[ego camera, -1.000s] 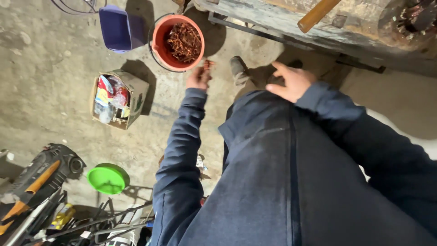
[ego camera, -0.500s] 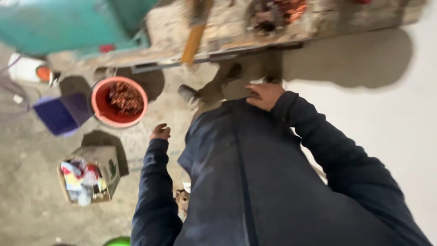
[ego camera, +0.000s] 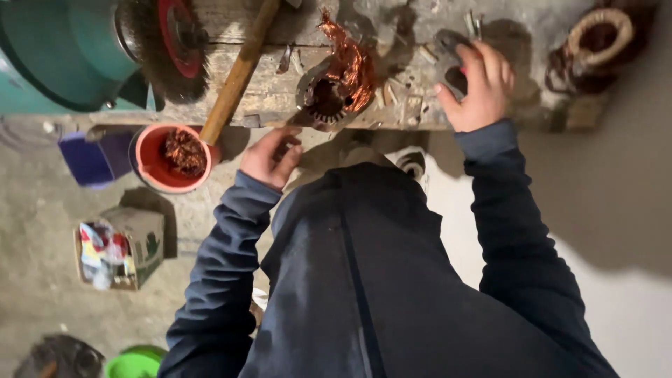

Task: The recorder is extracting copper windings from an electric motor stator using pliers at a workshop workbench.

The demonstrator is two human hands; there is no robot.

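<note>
Copper windings spill from the motor stator [ego camera: 334,87] at upper centre of the frame, on the tabletop [ego camera: 280,105] — heavy iron core I judge, wire springy and sharp; best gripped by the steel rim. My right hand [ego camera: 476,87] clasps a dark metal tool [ego camera: 448,52] upper right. My left hand [ego camera: 269,157] hangs loosely curled, empty, just below the stator.

Tool [ego camera: 453,61] under the right hand [ego camera: 476,87] mostly covered; green machine [ego camera: 56,52] cut by the frame edge.
</note>
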